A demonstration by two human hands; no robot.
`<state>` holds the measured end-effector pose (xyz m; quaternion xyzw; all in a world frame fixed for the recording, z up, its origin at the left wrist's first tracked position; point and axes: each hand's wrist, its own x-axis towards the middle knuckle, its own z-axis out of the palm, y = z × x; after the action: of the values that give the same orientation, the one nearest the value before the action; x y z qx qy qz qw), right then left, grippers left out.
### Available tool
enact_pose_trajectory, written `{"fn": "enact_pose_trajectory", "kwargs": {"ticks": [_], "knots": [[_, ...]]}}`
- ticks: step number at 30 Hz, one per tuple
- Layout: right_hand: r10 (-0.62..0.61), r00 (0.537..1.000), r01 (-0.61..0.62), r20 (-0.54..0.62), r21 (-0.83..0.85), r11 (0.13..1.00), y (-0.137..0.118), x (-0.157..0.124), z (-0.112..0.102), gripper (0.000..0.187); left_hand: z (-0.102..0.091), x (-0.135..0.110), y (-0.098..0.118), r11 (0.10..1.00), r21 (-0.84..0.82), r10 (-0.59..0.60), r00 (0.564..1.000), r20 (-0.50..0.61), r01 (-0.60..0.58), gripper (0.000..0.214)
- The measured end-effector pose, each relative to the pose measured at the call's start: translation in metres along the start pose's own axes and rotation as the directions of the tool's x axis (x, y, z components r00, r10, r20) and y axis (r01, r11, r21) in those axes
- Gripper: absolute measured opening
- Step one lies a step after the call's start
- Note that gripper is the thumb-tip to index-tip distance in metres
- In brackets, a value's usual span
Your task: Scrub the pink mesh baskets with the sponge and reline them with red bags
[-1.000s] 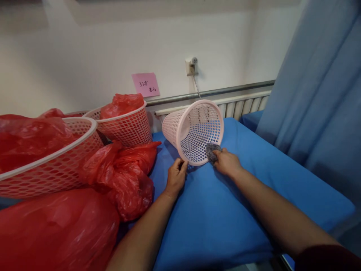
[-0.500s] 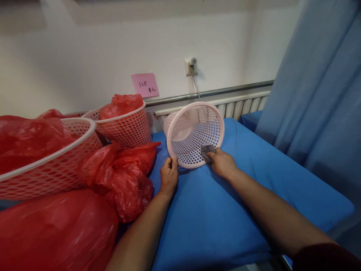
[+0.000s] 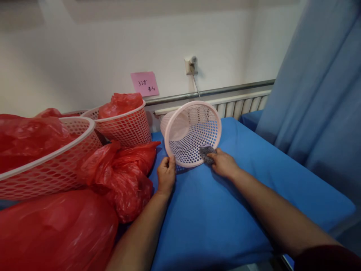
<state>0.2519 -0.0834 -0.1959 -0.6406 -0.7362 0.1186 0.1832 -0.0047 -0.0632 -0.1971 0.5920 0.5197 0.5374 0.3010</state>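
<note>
A pale pink perforated basket [image 3: 188,124] lies on its side on the blue surface [image 3: 225,214], its mouth turned toward me. My left hand [image 3: 166,175] is closed on the lower left of the basket's rim. My right hand [image 3: 224,163] presses a grey steel-wool scouring pad [image 3: 205,151] against the inside of the basket near the lower right of the rim, fingers closed on the pad.
At the left stand two more pink baskets [image 3: 124,124] lined with red plastic bags, with crumpled red bags [image 3: 124,173] beside and before them. A blue curtain [image 3: 318,90] hangs at the right. A pink note [image 3: 144,83] and a wall socket [image 3: 190,64] are behind.
The basket has turned so its mouth faces me more. My left hand slid left along the rim. The pad moved slightly left inside the rim.
</note>
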Motion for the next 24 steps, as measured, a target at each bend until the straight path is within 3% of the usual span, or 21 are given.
{"fn": "enact_pose_trajectory", "kwargs": {"ticks": [3,5,7,9,12,16,21,24], "knots": [[-0.196,0.977,0.187,0.079,0.111,0.976,-0.019,-0.008,0.01,0.062,0.019,-0.008,-0.007,0.997,-0.024,-0.064,0.978,0.197,0.071,0.043],[-0.311,0.944,0.284,0.111,0.209,0.936,-0.027,-0.01,0.014,0.067,0.021,-0.009,-0.008,0.997,-0.028,-0.062,0.974,0.216,0.07,0.043],[-0.281,0.954,0.256,0.108,0.201,0.946,-0.024,-0.008,0.013,0.067,0.014,-0.006,-0.005,0.998,-0.034,-0.047,0.986,0.16,0.053,0.04],[-0.118,0.991,0.111,0.061,0.095,0.989,-0.014,-0.002,0.008,0.061,0.002,-0.002,0.003,0.999,-0.034,-0.008,0.998,0.057,0.01,0.039],[0.045,0.999,-0.046,-0.014,-0.005,0.999,0.0,0.004,-0.003,0.053,-0.009,-0.002,0.016,0.998,-0.026,0.06,0.997,-0.053,-0.061,0.044],[-0.124,0.991,0.123,0.054,0.026,0.992,-0.017,-0.005,0.001,0.054,-0.001,-0.007,0.014,0.998,0.02,0.055,0.998,-0.002,-0.055,0.043],[-0.352,0.933,0.317,0.078,0.288,0.904,-0.035,-0.012,0.019,0.064,0.005,-0.005,-0.007,0.996,0.083,0.035,0.991,0.129,-0.046,0.039],[-0.201,0.977,0.188,0.067,0.163,0.968,-0.017,-0.004,0.014,0.06,-0.002,-0.002,-0.005,0.995,0.072,0.053,0.99,0.127,-0.063,0.038]]}}
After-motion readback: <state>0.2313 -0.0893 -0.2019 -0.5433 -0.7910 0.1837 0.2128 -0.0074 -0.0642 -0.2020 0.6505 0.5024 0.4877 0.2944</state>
